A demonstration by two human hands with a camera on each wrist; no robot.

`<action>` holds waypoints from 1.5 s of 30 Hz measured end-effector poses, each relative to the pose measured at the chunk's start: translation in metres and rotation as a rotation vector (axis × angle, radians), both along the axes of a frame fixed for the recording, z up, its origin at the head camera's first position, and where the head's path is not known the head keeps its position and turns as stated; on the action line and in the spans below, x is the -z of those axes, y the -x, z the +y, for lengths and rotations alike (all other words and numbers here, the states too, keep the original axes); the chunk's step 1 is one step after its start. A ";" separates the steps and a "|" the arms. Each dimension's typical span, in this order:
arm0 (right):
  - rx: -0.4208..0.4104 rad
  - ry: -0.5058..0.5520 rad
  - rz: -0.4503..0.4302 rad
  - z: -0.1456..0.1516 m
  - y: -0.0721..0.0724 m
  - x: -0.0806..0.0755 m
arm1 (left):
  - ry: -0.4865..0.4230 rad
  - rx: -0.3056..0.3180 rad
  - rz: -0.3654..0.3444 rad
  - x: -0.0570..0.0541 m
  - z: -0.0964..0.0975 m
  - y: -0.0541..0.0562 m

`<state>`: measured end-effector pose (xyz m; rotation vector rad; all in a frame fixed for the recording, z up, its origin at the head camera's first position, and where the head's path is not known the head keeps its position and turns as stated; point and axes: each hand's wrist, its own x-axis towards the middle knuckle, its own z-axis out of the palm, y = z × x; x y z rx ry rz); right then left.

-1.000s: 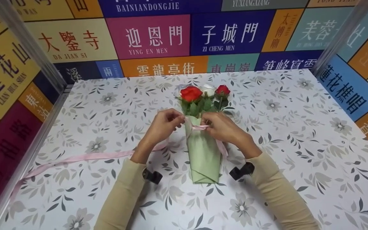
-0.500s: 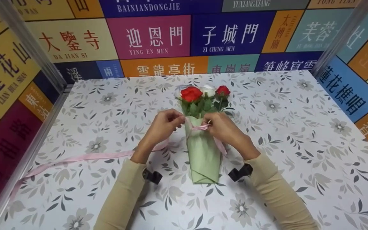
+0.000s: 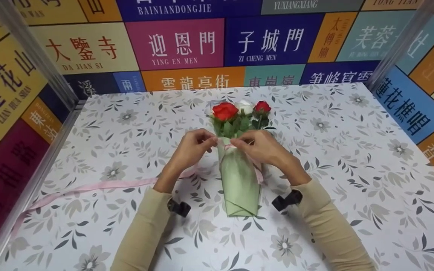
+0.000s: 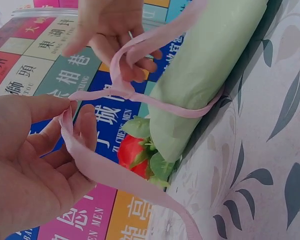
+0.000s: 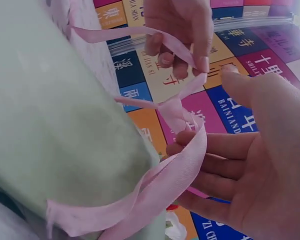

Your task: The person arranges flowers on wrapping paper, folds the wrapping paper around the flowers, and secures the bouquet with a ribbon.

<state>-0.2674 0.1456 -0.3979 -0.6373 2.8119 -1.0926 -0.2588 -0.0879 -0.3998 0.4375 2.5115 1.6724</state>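
A bouquet wrapped in pale green paper (image 3: 241, 184) lies on the table, blooms pointing away from me. Pink ribbon (image 4: 120, 180) circles the paper just below the flowers, its two ends crossing in a loose twist. My left hand (image 3: 194, 148) pinches one end between thumb and forefinger, left of the bouquet. Over the wrap's upper right side is my right hand (image 3: 264, 148). In the right wrist view, the right fingers (image 5: 225, 172) reach out beneath the ribbon with the thumb held apart, and a ribbon tail drapes across them.
A red rose (image 3: 225, 111), a smaller red rose (image 3: 262, 107) and a white flower (image 3: 245, 107) top the bouquet. The long ribbon tail (image 3: 100, 185) runs to the left edge of the flower-patterned table (image 3: 126, 233). Printed panels (image 3: 175, 43) stand behind.
My right hand has shifted left toward the ribbon's crossing, and its pinch on the ribbon has loosened. The ribbon tail beside the wrap has swung slightly left. My left hand stays put.
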 end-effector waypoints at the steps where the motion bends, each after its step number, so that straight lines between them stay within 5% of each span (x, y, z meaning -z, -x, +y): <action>1: 0.008 0.024 0.004 0.001 0.000 0.000 | 0.000 -0.001 -0.002 0.000 0.000 0.000; 15: 0.041 0.130 0.041 0.008 0.001 -0.007 | -0.001 -0.009 -0.025 0.001 0.001 0.001; 20: -0.007 0.192 -0.014 0.012 0.003 -0.009 | 0.013 -0.001 -0.019 0.001 0.000 0.002; 24: -0.044 0.196 0.032 0.013 0.002 -0.011 | 0.013 -0.002 -0.024 0.001 -0.001 0.001; 30: -0.011 0.005 0.123 0.016 -0.002 -0.017 | 0.004 -0.003 -0.031 0.001 -0.001 0.001; 36: -0.087 -0.230 0.128 0.022 -0.006 -0.026 | 0.022 0.014 0.001 -0.002 0.000 -0.001; 45: -0.198 -0.245 0.149 0.037 -0.003 -0.021 | 0.100 0.008 0.042 -0.003 -0.013 -0.002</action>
